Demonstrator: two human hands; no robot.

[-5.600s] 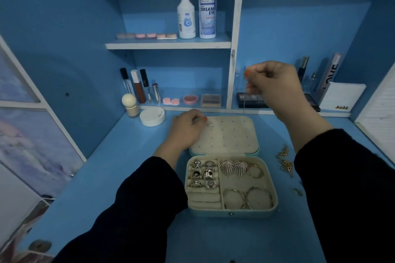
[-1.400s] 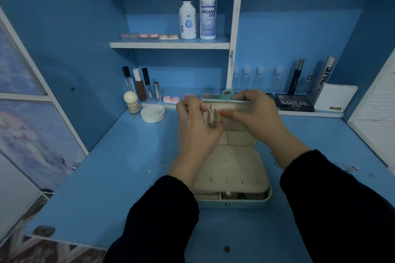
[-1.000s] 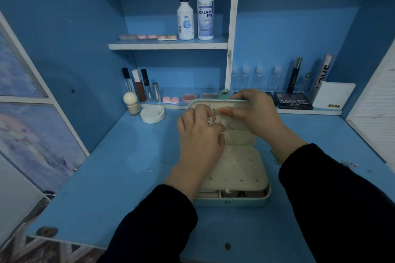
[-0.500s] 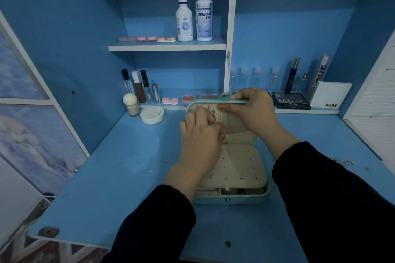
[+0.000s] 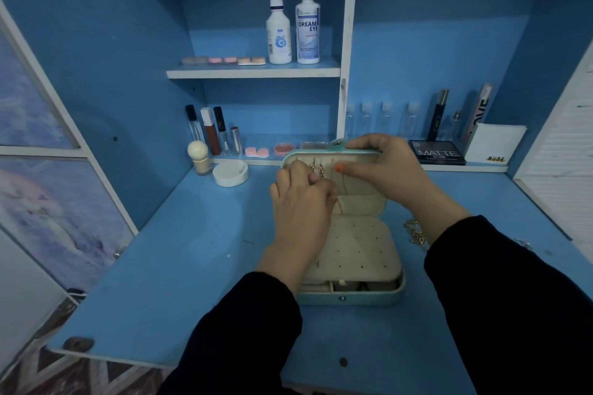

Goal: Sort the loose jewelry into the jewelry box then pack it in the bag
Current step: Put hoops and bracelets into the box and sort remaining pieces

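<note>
A mint-green jewelry box [image 5: 369,297] stands open on the blue desk, its cream perforated earring panel [image 5: 356,250] folded down over the tray. My right hand [image 5: 383,167] grips the top edge of the upright lid [image 5: 362,199]. My left hand [image 5: 301,199] pinches a gold chain [image 5: 317,168] against the inside of the lid, near its hooks. More loose gold jewelry [image 5: 417,234] lies on the desk just right of the box, partly behind my right sleeve.
A white round compact [image 5: 230,172] and a cream applicator [image 5: 199,159] sit at the back left. Lip products, contact lens cases and clear bottles line the low shelf. A MATTE palette [image 5: 438,155] and white NUDE box [image 5: 494,146] stand at the right. Two solution bottles occupy the upper shelf.
The earring panel was folded down over the tray and the lid raised upright. My left hand has brought the gold chain up to the hooks inside the lid while my right hand steadies the lid.
</note>
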